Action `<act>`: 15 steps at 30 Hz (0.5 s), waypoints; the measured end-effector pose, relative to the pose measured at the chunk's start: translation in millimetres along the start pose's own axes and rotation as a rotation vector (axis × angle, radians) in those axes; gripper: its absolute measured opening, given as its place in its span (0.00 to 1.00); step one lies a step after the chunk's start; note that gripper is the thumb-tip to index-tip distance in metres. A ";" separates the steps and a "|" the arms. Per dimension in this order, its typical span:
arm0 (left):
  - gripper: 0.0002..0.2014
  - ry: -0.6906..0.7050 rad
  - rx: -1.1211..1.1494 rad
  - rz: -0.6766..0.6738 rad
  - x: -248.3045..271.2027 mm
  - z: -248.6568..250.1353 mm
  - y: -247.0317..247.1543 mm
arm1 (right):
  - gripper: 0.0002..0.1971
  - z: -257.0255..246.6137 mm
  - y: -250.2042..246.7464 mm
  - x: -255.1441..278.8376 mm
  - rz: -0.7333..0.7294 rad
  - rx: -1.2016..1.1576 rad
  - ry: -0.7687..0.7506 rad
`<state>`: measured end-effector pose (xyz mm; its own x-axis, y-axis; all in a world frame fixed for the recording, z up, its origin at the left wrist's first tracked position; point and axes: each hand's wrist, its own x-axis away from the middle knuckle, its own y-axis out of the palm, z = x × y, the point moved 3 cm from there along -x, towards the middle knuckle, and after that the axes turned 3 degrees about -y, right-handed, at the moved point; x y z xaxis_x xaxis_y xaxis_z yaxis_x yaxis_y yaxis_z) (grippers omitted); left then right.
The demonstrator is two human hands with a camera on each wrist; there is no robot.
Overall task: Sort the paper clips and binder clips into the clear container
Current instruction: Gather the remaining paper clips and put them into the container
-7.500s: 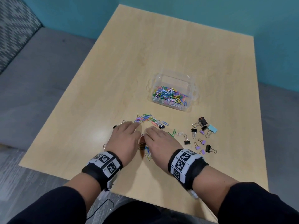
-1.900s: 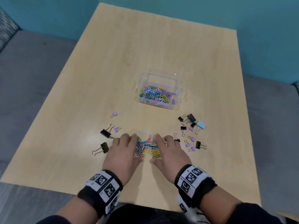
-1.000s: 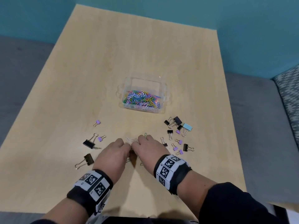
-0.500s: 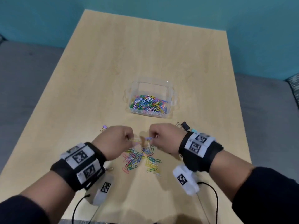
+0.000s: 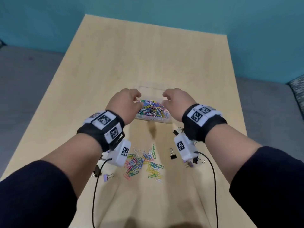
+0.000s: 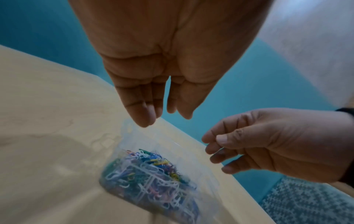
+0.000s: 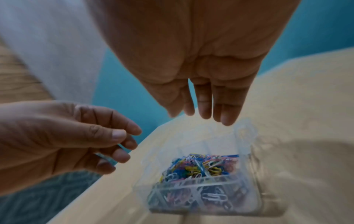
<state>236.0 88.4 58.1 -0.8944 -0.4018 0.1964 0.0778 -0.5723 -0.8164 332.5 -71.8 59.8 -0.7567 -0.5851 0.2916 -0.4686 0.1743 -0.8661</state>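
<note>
The clear container (image 5: 153,120) (image 6: 141,141) (image 7: 247,136) sits mid-table with a heap of coloured paper clips (image 5: 152,109) inside. Both hands hover just above it, apart from each other. My left hand (image 5: 138,99) (image 6: 162,116) is over its left end with fingers hanging loose, and I see nothing held. My right hand (image 5: 164,97) (image 7: 201,116) is over its right end, fingers relaxed and empty. A loose pile of paper clips (image 5: 143,163) lies on the table nearer me. Binder clips lie beside it: a black one (image 5: 173,155) and a purple one (image 5: 107,176).
More binder clips (image 5: 195,160) lie under my right wrist, and a black one (image 5: 97,171) under my left. Wrist-camera cables (image 5: 213,186) hang down over the near table. A teal wall (image 5: 164,10) backs the table, with grey seating (image 5: 24,96) on both sides.
Both hands have lifted from the loose pile and moved forward over the container. Their pinch of half a second ago has loosened. The pile stays behind on the table.
</note>
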 end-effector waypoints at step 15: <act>0.32 0.275 -0.442 -0.216 185.7 -63.0 98.4 | 0.37 -15.8 145.6 149.3 -0.279 0.423 -0.466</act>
<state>49.7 2.5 -19.9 -0.9559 -0.0738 0.2843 -0.2592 -0.2434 -0.9347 144.0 -121.2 -16.4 -0.3144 -0.8590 0.4040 -0.3279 -0.3011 -0.8954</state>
